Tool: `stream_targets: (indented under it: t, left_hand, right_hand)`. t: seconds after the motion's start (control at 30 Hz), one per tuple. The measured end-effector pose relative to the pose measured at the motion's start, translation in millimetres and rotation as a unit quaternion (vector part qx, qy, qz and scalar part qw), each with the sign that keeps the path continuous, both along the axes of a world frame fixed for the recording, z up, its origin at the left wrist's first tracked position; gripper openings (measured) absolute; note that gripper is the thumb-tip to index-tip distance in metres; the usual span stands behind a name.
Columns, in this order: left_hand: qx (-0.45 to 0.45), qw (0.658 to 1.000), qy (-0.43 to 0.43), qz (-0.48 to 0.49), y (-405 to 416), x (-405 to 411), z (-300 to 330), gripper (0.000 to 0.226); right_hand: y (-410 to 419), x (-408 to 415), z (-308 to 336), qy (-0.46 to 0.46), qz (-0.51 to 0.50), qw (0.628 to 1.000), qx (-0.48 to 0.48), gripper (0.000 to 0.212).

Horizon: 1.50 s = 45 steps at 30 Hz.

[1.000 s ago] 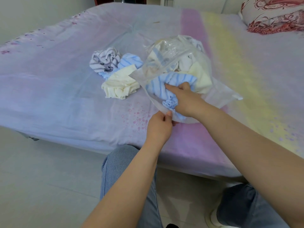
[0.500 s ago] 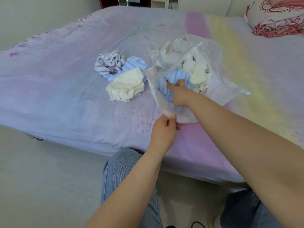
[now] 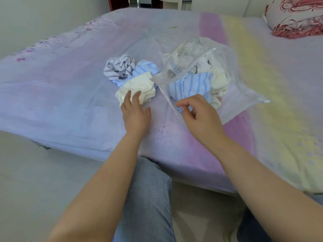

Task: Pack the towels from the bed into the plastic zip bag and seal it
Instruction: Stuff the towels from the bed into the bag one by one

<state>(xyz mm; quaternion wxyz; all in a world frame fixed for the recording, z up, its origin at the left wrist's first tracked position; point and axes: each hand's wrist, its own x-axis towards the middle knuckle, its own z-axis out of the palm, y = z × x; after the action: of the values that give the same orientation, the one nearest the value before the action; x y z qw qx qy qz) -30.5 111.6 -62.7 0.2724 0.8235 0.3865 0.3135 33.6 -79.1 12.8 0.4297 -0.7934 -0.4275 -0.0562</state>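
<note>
A clear plastic zip bag (image 3: 232, 70) lies on the bed with its mouth toward me, holding a blue striped towel (image 3: 190, 86) and several cream and white ones. Left of it lie three loose towels: a cream one (image 3: 139, 87), a blue striped one (image 3: 145, 68) and a grey striped one (image 3: 118, 67). My left hand (image 3: 135, 113) is open, its fingertips touching the cream towel. My right hand (image 3: 199, 112) hovers at the bag's mouth, fingers curled and pinching the near edge of the plastic.
The bed (image 3: 70, 95) has a pastel purple and yellow sheet. A red-patterned pillow (image 3: 295, 18) lies at the far right corner. My knees in jeans (image 3: 148, 198) are against the bed's near edge, above a pale tiled floor (image 3: 35, 189).
My right hand has pulled out of the bag, leaving the blue striped towel inside. My left hand has let go of the bag's lip and reached left to the cream towel.
</note>
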Motion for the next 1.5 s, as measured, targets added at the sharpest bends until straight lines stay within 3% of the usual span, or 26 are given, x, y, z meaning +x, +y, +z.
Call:
stream_targets:
  t: [0.1, 0.2, 0.4, 0.53, 0.7, 0.8, 0.87, 0.93, 1.07, 1.13, 1.2, 1.27, 1.3, 1.37, 1.4, 1.47, 1.5]
  left_hand:
    - [-0.022, 0.991, 0.133, -0.023, 42.3, 12.6, -3.9, 0.082]
    - [-0.022, 0.969, 0.244, -0.027, 68.0, 14.3, -9.8, 0.076]
    - [0.075, 0.984, 0.16, -0.007, 60.0, -7.8, -11.1, 0.035]
    - [0.099, 0.988, 0.092, -0.07, 8.8, -46.8, -21.6, 0.041]
    - [0.136, 0.973, 0.032, -0.181, -45.1, -81.5, 10.6, 0.033]
    - [0.123, 0.964, -0.042, -0.234, -74.2, -90.8, 47.6, 0.041]
    - [0.07, 0.958, -0.127, -0.248, -88.8, -89.9, 63.9, 0.041]
    - [-0.052, 0.943, -0.211, -0.251, -100.5, -81.0, 70.3, 0.041]
    - [-0.28, 0.88, -0.216, -0.317, -122.4, -64.4, 65.4, 0.035]
    - [-0.352, 0.838, -0.222, -0.353, -127.6, -61.0, 63.8, 0.041]
    - [-0.326, 0.856, -0.277, -0.291, -131.0, -59.0, 63.1, 0.032]
    - [-0.299, 0.89, -0.319, -0.129, -131.4, -48.9, 51.8, 0.007]
    - [-0.302, 0.901, -0.304, -0.066, -131.8, -41.8, 45.1, 0.009]
    - [-0.308, 0.928, -0.203, -0.057, -129.9, -25.2, 31.0, 0.024]
    - [-0.297, 0.941, -0.143, -0.075, -128.1, -17.8, 25.6, 0.028]
    - [-0.248, 0.963, -0.066, -0.085, -123.6, -7.1, 21.7, 0.03]
    - [-0.226, 0.97, -0.044, -0.078, -121.0, -4.7, 21.5, 0.03]
  right_hand:
    - [-3.2, -16.2, -13.6, -0.023, 0.044, 0.998, 0.039, 0.022]
    - [-7.5, -17.1, -23.9, -0.002, 0.025, 0.999, 0.035, 0.021]
    - [-19.5, -12.1, -26.2, 0.119, -0.018, 0.993, 0.022, 0.022]
    - [-23.2, -10.9, -30.9, 0.128, -0.033, 0.991, -0.002, 0.026]
    - [-20.3, -26.8, -21.5, 0.04, 0.008, 0.995, 0.096, 0.034]
    - [-19.5, -36.6, -14.9, 0.099, 0.073, 0.991, 0.056, 0.036]
    - [-21.0, -43.6, -12.3, 0.197, 0.125, 0.971, 0.05, 0.037]
    - [-23.3, -47.5, -13.3, 0.318, 0.16, 0.93, 0.094, 0.045]
    - [-33.6, -43.0, -20.7, 0.444, 0.154, 0.865, 0.175, 0.076]
    - [-42.2, -37.1, -13.7, 0.408, 0.089, 0.885, 0.204, 0.061]
    - [-50.5, -28.0, -0.2, 0.31, 0.025, 0.92, 0.238, 0.05]
    - [-52.9, -18.3, 15.4, 0.193, -0.026, 0.942, 0.271, 0.057]
    - [-50.2, -13.0, 20.1, 0.142, -0.047, 0.95, 0.274, 0.06]
    - [-36.4, 3.2, 20.9, 0.029, -0.083, 0.979, 0.183, 0.065]
    - [-28.3, 14.3, 17.2, -0.021, -0.092, 0.994, 0.052, 0.071]
    - [-17.3, 26.9, 3.5, -0.015, -0.079, 0.965, -0.25, 0.084]
    - [-15.6, 27.7, -2.0, 0.006, -0.076, 0.94, -0.333, 0.085]
